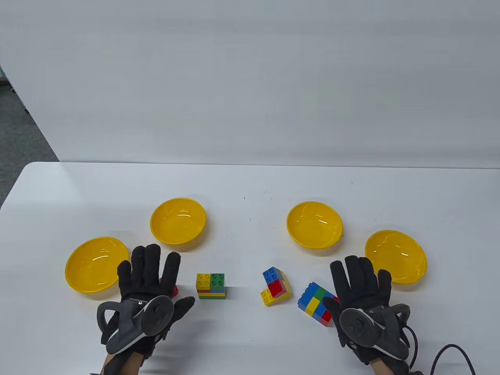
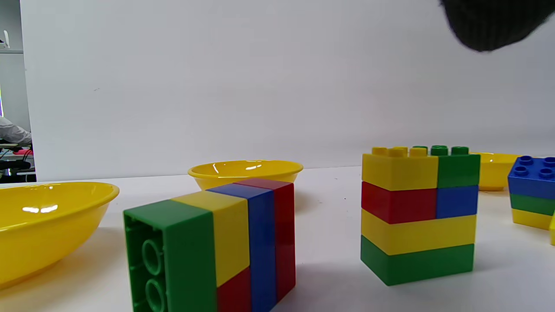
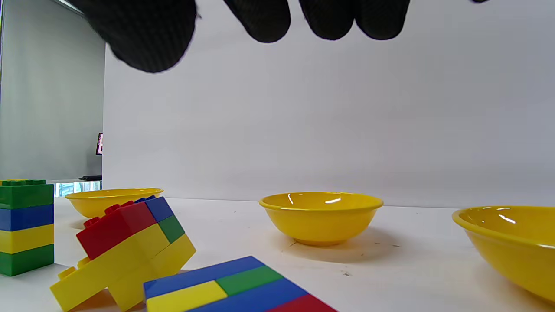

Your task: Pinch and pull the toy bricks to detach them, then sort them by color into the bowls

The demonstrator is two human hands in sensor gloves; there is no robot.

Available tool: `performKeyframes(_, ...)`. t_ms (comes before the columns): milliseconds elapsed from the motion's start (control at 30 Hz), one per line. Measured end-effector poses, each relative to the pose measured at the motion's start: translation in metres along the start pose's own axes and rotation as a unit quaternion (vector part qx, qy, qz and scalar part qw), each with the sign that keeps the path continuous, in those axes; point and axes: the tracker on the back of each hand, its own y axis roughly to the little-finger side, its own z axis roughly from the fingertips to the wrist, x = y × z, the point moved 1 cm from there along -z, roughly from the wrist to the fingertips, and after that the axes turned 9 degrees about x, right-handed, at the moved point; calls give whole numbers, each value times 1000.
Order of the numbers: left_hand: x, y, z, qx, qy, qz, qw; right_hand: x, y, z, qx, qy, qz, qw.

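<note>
Four brick assemblies are seen on the white table (image 1: 250, 179), in a row near its front edge. An upright block (image 1: 211, 286), with yellow and green bricks on top, stands left of the centre. At its 9 o'clock a second assembly (image 2: 217, 242) lies on its side, mostly hidden under the left hand (image 1: 146, 281) in the table view; green, yellow, blue and red layers are shown in the left wrist view. At 3 o'clock from the upright block a tilted cluster (image 1: 276, 286) of blue, red and yellow bricks is found, and at its 4 o'clock a flat slab (image 1: 317, 303) of blue, green, yellow and red bricks is laid, touching or just beside the right hand (image 1: 361, 285). Both hands are held flat over the table with fingers straight and slightly spread; nothing is pinched. Whether the left palm touches the assembly below it cannot be told. Four yellow bowls are placed in an arc behind the bricks: the far-left bowl (image 1: 96, 264) at 10 o'clock of the left hand, the inner-left bowl (image 1: 178, 220) at its 1 o'clock, the inner-right bowl (image 1: 314, 224) at 11 o'clock of the right hand, and the far-right bowl (image 1: 395, 256) at its 2 o'clock.
</note>
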Motion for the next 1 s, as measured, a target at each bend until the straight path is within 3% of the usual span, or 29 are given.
performKeyframes(533, -4, -3, -3, -6, 21, 8, 1000, 0, 0, 0, 4, 3, -15, 1000)
performKeyframes(800, -5, -5, -3, -5, 26, 9, 1000, 2, 4, -1, 35, 2, -71, 997)
performKeyframes(900, -6, -6, -3, -7, 29, 6, 1000, 12, 3, -2, 41, -26, -68, 997)
performKeyframes(1000, -6, -6, -3, -7, 29, 8, 1000, 30, 1, -5, 50, -109, -35, 992)
